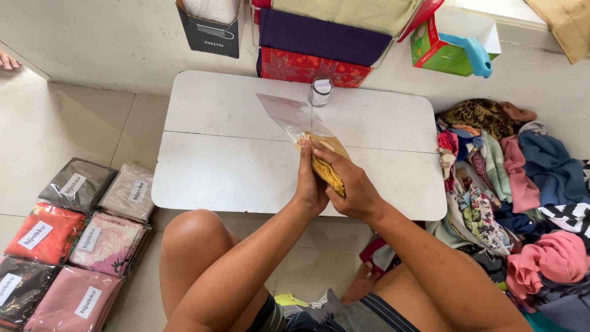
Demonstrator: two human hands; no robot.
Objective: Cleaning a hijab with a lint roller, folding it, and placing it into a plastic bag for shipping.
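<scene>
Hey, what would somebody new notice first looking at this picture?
Both hands, left hand and right hand, clasp a yellow cloth half inside a clear bag over the white table. A heap of colourful clothes lies right of the table, and bagged packs sit in rows on the floor at left.

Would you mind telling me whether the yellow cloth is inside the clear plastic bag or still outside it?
Partly in: the yellow cloth sits in the clear plastic bag, gripped by left hand and right hand; the bag's upper part lies flat.
</scene>
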